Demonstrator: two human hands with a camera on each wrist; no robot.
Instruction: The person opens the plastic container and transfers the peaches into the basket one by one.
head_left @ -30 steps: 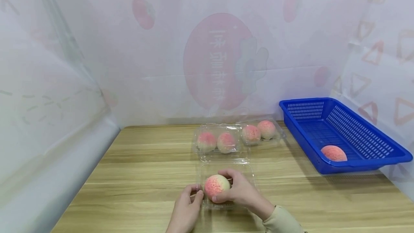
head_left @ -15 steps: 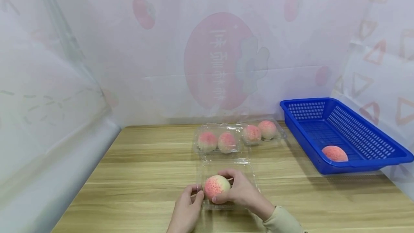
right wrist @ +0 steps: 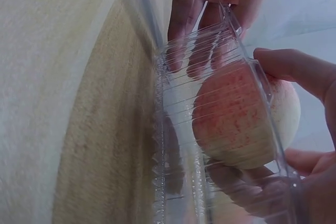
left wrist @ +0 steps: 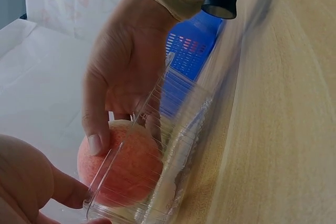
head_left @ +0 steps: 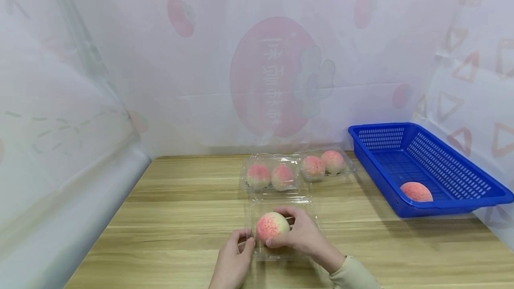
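A pink and cream peach (head_left: 273, 226) is in my right hand (head_left: 304, 235), the thumb on its near side and fingers on its far side. In the right wrist view the peach (right wrist: 239, 116) sits partly above the rim of an open clear plastic clamshell box (head_left: 281, 255). My left hand (head_left: 234, 258) holds the box's left edge, thumb at the rim. Through the ribbed wall, in the left wrist view, the peach (left wrist: 123, 166) shows between the right hand's (left wrist: 128, 61) thumb and fingers. Whether it touches the box floor, I cannot tell.
Two clear boxes stand at the back, a left peach pair (head_left: 270, 177) and a right peach pair (head_left: 323, 163) inside them. At the right is a blue perforated basket (head_left: 395, 208) with one peach (head_left: 416, 191) in it. A white printed sheet (head_left: 192, 79) surrounds the wooden table (head_left: 180, 217).
The peach in my right hand has risen slightly and shifted a little away from me, the hand with it. My left hand stays at the box's edge.
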